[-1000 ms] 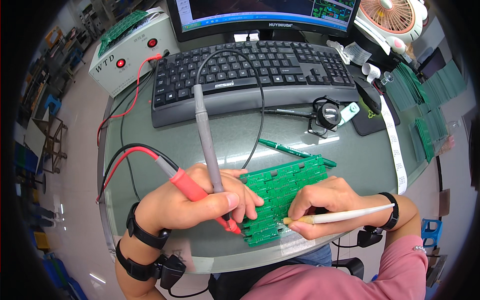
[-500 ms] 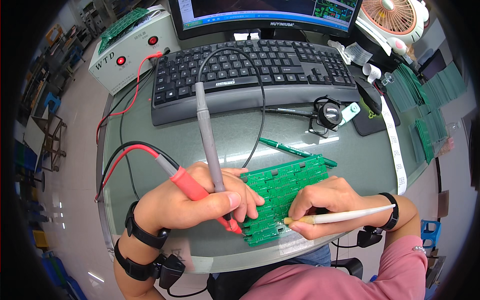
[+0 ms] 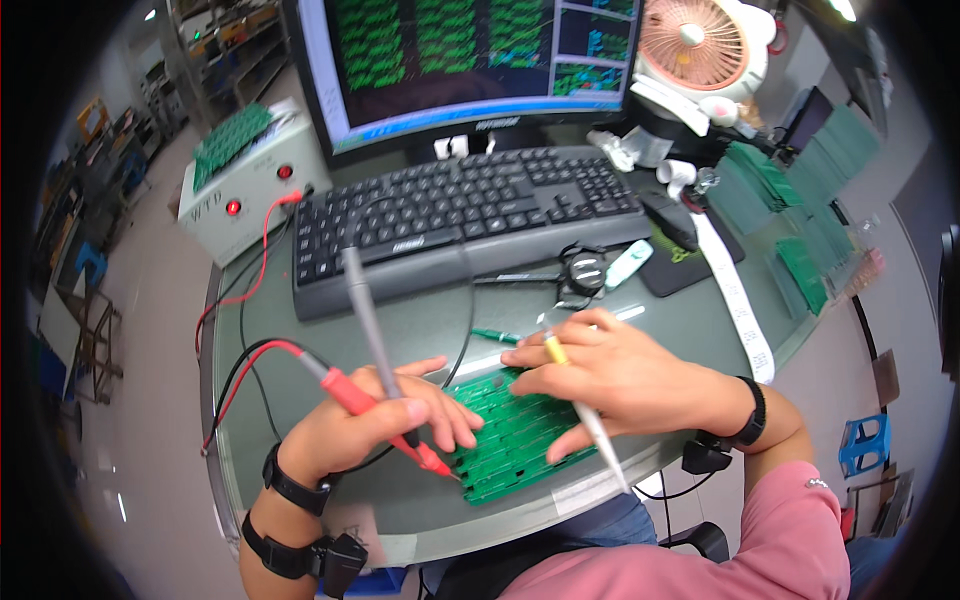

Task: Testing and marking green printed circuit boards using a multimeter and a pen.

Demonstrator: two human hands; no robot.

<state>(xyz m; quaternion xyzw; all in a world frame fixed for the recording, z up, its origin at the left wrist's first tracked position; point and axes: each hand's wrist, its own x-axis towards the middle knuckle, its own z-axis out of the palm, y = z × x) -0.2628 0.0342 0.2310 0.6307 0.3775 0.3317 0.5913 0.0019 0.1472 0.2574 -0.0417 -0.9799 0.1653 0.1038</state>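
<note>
The green circuit board (image 3: pixel 492 445) lies on the glass-topped table in front of me, both hands on it. My left hand (image 3: pixel 345 425) is closed around a red test probe (image 3: pixel 352 394) and a grey pen-shaped probe (image 3: pixel 372 330). The red probe's tip reaches the board's left edge, and some of the left fingers rest on the board. Over the board's right part, my right hand (image 3: pixel 645 385) keeps a slim white stick with a yellow section (image 3: pixel 597 432) between its fingers. Its thumb touches the board's front side, while its other fingers reach toward the far edge.
Behind the board are a green pen (image 3: pixel 493 336), a black keyboard (image 3: pixel 450 215) and a monitor (image 3: pixel 470 75). On the left stands a white box (image 3: pixel 255 190) with red switches. Farther right lie a magnifier (image 3: pixel 583 270), a mouse (image 3: pixel 668 220), a paper strip (image 3: pixel 738 300) and stacked green boards (image 3: pixel 800 272).
My right hand has turned from pinching the stick near the board's front edge to spreading over the board, the stick now slanting between its fingers. The monitor picture differs, and the view has shifted.
</note>
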